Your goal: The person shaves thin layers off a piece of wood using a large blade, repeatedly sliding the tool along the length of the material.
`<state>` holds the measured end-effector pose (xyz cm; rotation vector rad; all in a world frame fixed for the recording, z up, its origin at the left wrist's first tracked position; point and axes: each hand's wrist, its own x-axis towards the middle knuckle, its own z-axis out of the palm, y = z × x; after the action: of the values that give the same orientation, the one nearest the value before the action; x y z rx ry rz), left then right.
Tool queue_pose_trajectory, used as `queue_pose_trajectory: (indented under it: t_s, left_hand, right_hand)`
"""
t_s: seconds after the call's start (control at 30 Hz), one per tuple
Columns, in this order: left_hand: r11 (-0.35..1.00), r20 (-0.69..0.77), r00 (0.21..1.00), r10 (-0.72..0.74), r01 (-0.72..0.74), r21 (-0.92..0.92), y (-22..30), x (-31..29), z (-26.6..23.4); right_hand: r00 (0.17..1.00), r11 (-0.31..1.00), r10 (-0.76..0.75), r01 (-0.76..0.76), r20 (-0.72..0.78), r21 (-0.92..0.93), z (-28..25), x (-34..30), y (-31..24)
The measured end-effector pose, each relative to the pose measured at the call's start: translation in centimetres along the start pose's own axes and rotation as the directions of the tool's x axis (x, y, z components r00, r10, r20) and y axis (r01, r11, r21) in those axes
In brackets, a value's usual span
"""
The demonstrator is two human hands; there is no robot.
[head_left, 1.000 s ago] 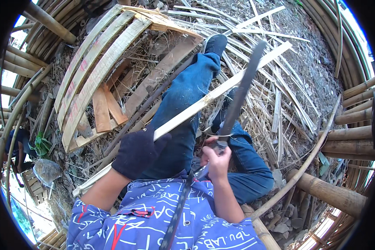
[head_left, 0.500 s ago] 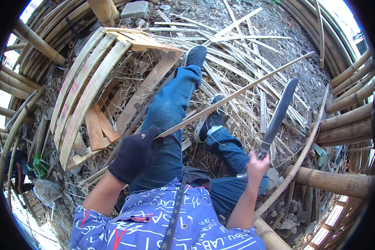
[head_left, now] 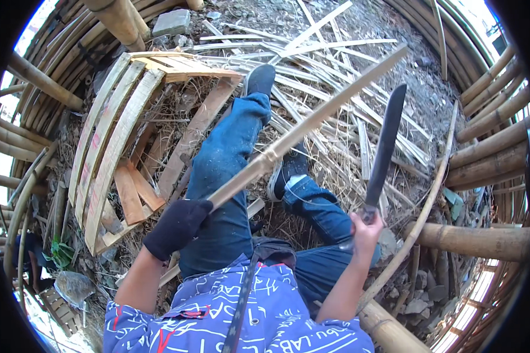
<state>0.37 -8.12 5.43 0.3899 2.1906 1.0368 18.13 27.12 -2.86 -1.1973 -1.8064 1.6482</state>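
Note:
My left hand [head_left: 179, 228], in a dark knitted glove, grips the near end of a bamboo strip [head_left: 312, 122]. The strip slants up to the right across my legs, its broad pale face and a raised node showing. In my bare right hand [head_left: 365, 228] is a machete [head_left: 386, 141] held by its handle, the dark blade pointing up and away. The blade stands to the right of the strip, apart from it. Below the strip, my jeans-clad legs [head_left: 224, 159] stretch out on the ground.
A slatted wooden crate [head_left: 109, 144] lies at the left, with loose boards [head_left: 136, 188] inside. Split bamboo strips [head_left: 335, 76] are strewn over the far ground. Stacked bamboo poles [head_left: 492, 165] line the right side, and a thick pole [head_left: 477, 242] juts in there. A concrete block [head_left: 171, 22] sits far left.
The bamboo strip has turned from its narrow edge to its broad face, and its far end has swung up and left. The machete has risen slightly and stands more upright.

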Motion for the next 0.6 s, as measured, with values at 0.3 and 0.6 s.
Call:
queue_pose_trajectory:
  t_s: [0.3,0.6]
  left_hand:
    - [0.981,-0.046,0.992,-0.117,0.108,-0.158,-0.9,0.8,0.5]
    - [0.917,-0.045,0.941,0.337,-0.317,0.24,-2.0,2.5,0.7]
  right_hand:
    - [0.983,0.987,-0.111,0.093,-0.144,-0.13,3.2,0.2,1.7]
    - [0.999,0.97,0.005,0.007,-0.048,0.242,3.8,-0.8,-0.4]
